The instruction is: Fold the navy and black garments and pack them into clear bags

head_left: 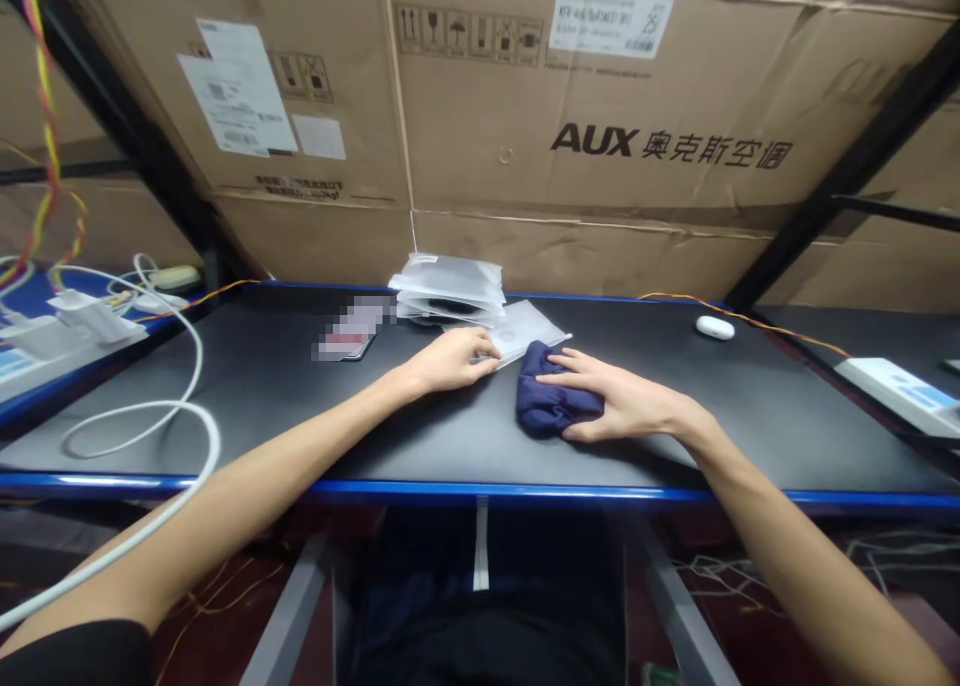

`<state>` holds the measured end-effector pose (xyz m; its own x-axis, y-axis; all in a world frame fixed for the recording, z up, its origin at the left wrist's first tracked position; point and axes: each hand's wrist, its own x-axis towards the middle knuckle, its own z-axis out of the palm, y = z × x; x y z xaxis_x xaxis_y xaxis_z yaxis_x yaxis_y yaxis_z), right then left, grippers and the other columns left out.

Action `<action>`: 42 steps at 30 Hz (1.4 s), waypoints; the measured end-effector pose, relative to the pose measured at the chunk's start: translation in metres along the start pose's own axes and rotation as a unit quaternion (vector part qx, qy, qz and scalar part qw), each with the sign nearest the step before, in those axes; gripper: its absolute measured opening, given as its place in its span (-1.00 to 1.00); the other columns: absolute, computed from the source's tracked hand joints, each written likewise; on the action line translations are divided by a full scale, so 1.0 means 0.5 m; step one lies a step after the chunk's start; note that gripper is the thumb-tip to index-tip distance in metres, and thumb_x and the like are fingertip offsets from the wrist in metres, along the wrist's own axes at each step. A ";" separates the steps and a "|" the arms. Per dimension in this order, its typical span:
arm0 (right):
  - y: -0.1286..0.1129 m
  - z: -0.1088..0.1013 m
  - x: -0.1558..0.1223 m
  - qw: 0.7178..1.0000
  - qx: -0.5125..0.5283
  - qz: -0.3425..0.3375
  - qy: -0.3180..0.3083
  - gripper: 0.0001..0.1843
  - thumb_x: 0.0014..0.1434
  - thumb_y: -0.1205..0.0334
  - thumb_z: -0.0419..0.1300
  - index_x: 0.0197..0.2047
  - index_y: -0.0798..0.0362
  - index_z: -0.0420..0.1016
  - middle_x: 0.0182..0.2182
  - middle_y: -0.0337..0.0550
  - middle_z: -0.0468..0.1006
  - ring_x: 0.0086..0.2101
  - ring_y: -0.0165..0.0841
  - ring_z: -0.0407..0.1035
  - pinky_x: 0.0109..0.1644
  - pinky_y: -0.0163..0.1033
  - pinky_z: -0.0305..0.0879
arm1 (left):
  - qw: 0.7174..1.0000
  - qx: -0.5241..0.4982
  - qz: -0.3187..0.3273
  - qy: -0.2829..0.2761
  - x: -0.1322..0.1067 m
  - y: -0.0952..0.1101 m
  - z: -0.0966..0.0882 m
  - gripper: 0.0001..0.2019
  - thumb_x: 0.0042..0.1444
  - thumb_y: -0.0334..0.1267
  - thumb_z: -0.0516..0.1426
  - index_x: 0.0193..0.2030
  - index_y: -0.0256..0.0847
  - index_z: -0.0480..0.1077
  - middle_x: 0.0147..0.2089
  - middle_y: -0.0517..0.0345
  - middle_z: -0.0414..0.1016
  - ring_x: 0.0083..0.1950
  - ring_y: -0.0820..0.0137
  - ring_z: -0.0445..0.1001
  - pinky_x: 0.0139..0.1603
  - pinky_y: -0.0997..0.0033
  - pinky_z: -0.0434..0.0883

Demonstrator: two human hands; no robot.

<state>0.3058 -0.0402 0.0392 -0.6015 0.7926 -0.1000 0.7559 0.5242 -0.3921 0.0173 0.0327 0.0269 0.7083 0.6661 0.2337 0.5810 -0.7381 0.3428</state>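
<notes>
A folded navy cloth bundle [551, 401] lies on the dark tabletop in front of me. My right hand [622, 396] grips it from the right, fingers over its top and thumb along the near side. Just left of the bundle, my left hand [459, 359] has its fingers curled at the near left corner of a flat frosted plastic bag [529, 326]; thumb and forefinger close on its edge. Behind the left hand, several more frosted bags are piled in a stack [450, 281], with something dark at the bottom.
A phone [356, 331], partly blurred out, lies left of the stack. A white earbud case [715, 327] sits at the right rear. Power strips [896, 391] and a looping white cable [199, 366] flank the work area. Large cardboard [480, 166] walls the back.
</notes>
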 end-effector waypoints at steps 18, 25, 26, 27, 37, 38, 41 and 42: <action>0.024 0.025 0.021 0.976 0.014 -0.138 0.166 -0.46 0.10 0.43 0.18 0.16 0.01 0.57 0.22 0.04 0.51 0.25 -0.12 0.36 0.33 0.01 0.28 | 0.982 0.176 -0.065 0.034 -0.011 0.035 0.038 -0.71 0.25 -0.31 0.04 -0.08 -0.11 0.60 -0.04 0.08 0.59 -0.09 0.26 0.57 -0.28 0.40 0.39; 0.023 0.039 0.026 0.960 -0.007 -0.189 0.206 -0.37 0.08 0.48 0.19 0.22 -0.07 0.52 0.32 0.02 0.40 0.30 -0.11 0.27 0.36 0.07 0.24 | 0.987 0.139 -0.054 0.062 -0.011 0.035 0.036 -0.75 0.24 -0.29 0.11 -0.01 -0.10 0.55 0.00 0.12 0.56 -0.12 0.29 0.57 -0.28 0.41 0.41; 0.022 0.043 0.029 0.958 -0.015 -0.203 0.201 -0.34 0.06 0.50 0.20 0.24 -0.06 0.51 0.34 0.03 0.37 0.33 -0.10 0.22 0.37 0.10 0.21 | 0.988 0.134 -0.049 0.062 -0.011 0.036 0.035 -0.75 0.23 -0.29 0.11 -0.01 -0.10 0.55 0.00 0.11 0.56 -0.11 0.29 0.56 -0.28 0.42 0.41; 0.021 0.046 0.033 0.957 -0.022 -0.215 0.193 -0.32 0.06 0.51 0.20 0.26 -0.04 0.49 0.36 0.05 0.34 0.35 -0.09 0.18 0.39 0.12 0.18 | 0.989 0.129 -0.044 0.061 -0.011 0.036 0.034 -0.75 0.22 -0.29 0.12 -0.01 -0.11 0.54 0.00 0.11 0.55 -0.11 0.29 0.56 -0.28 0.42 0.40; 0.033 0.030 0.072 0.973 0.017 -0.210 0.093 -0.38 0.16 0.24 0.28 0.31 -0.05 0.44 0.34 -0.01 0.37 0.39 -0.03 0.08 0.41 0.20 0.08 | 0.997 0.045 0.039 0.045 -0.009 0.012 0.026 -0.84 0.20 -0.33 0.13 -0.13 -0.15 0.51 -0.09 0.11 0.56 -0.11 0.31 0.55 -0.16 0.41 0.41; 0.035 0.029 0.073 0.975 0.020 -0.206 0.086 -0.38 0.17 0.21 0.29 0.31 -0.05 0.45 0.34 0.00 0.36 0.39 -0.02 0.08 0.42 0.21 0.06 | 0.997 0.033 0.043 0.046 -0.009 0.011 0.025 -0.84 0.19 -0.34 0.13 -0.11 -0.15 0.49 -0.10 0.12 0.57 -0.10 0.31 0.55 -0.14 0.41 0.42; 0.038 0.024 0.076 0.977 0.018 -0.196 0.084 -0.41 0.20 0.16 0.30 0.30 -0.06 0.46 0.34 0.02 0.36 0.37 -0.03 0.14 0.42 0.20 0.06 | 0.998 0.015 0.006 0.061 -0.009 0.014 0.020 -0.76 0.15 -0.37 0.13 -0.04 -0.16 0.43 -0.16 0.14 0.59 -0.13 0.31 0.56 -0.14 0.41 0.42; 0.037 0.022 0.078 0.977 0.014 -0.193 0.088 -0.42 0.21 0.16 0.29 0.29 -0.06 0.47 0.33 0.01 0.38 0.36 -0.04 0.17 0.41 0.19 0.08 | 0.997 0.022 -0.020 0.065 -0.009 0.016 0.018 -0.76 0.13 -0.37 0.14 -0.05 -0.16 0.42 -0.19 0.15 0.59 -0.17 0.30 0.56 -0.18 0.40 0.42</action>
<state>0.2937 -0.0031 0.0180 -0.7850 0.5798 0.2180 0.4720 0.7878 -0.3956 0.0221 0.0227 0.0205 0.6277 0.7015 0.3373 0.6268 -0.7125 0.3153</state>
